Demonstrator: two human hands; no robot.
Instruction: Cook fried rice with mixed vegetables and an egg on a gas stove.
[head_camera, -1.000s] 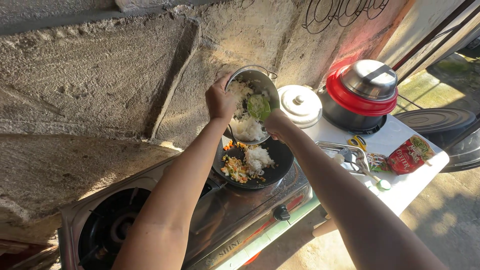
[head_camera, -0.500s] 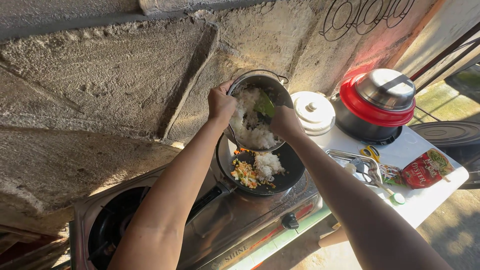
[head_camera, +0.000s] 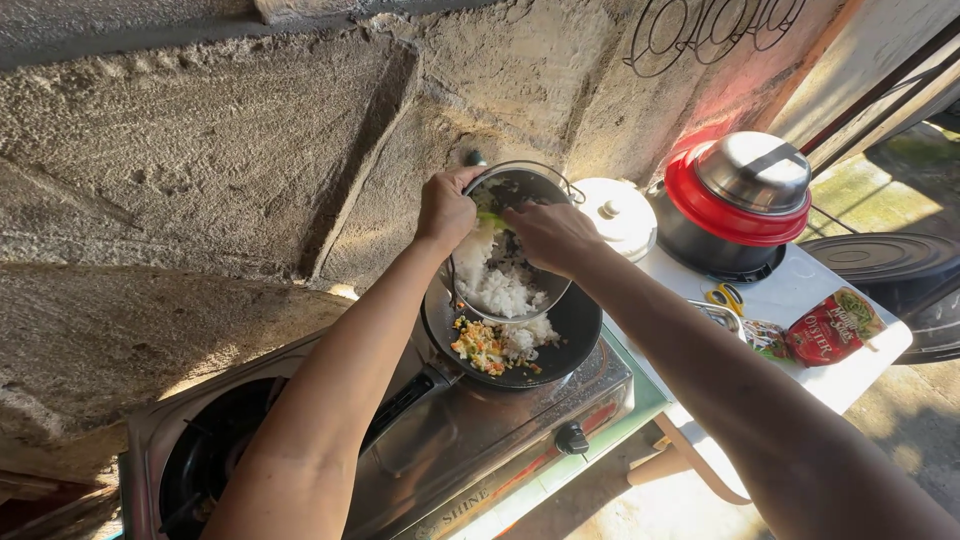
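Note:
My left hand grips the rim of a metal pot and holds it tilted over a black frying pan. My right hand holds a green utensil inside the pot, against the white rice that slides toward the pot's lower edge. The frying pan sits on the right burner of a steel gas stove and holds mixed chopped vegetables beside a heap of rice.
A rough concrete wall rises behind the stove. To the right stand a white lid, a black pot with red rim and steel lid, a red sauce pouch and scissors on a white table. The left burner is unused.
The pot has tipped further over the pan and more rice has slid down toward its lower edge. My right hand has pushed deeper into the pot.

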